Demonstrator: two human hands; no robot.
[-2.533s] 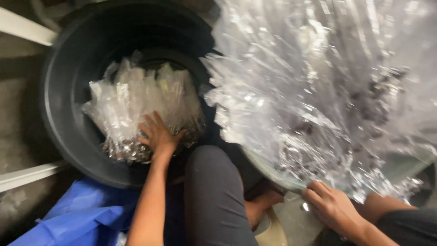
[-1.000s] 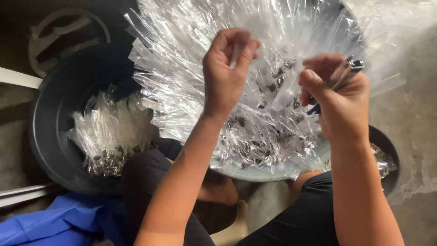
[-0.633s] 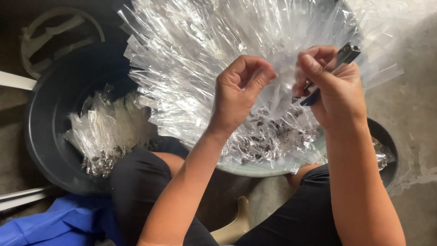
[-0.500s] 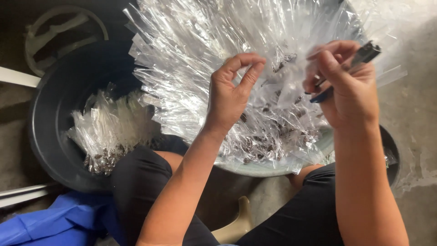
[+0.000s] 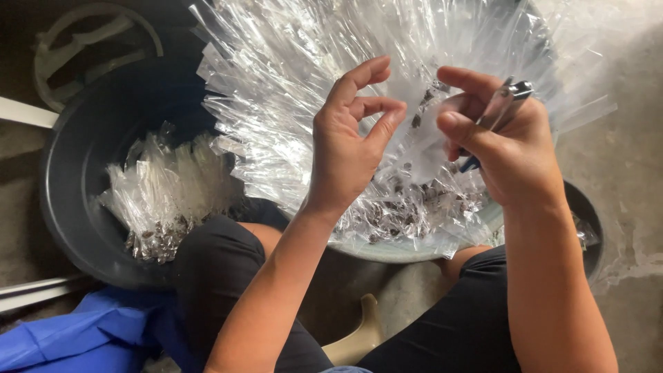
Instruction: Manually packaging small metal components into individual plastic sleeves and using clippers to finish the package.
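A big heap of clear plastic packets [image 5: 290,90] with dark bits at their bottoms fills a pale basin [image 5: 394,252] in front of my knees. Above the heap, my left hand [image 5: 349,148] pinches thumb against fingers at the edge of one clear packet [image 5: 423,135], index finger raised. My right hand [image 5: 507,155] is closed around a slim metal tool with a blue part [image 5: 507,103] and also touches that packet from the right. How firmly either hand holds the packet is hard to tell.
A black tub [image 5: 76,228] at left holds a smaller pile of filled packets [image 5: 169,197]. Blue sheeting [image 5: 76,338] lies at bottom left, a dark lid [image 5: 90,41] at top left, another dark tub [image 5: 587,214] under the basin at right, and concrete floor [image 5: 621,138] beyond.
My left hand has left the black tub and my right has left the basin's edge. Both have risen over the heap, the right now with the tool, and drawn closer around one packet.
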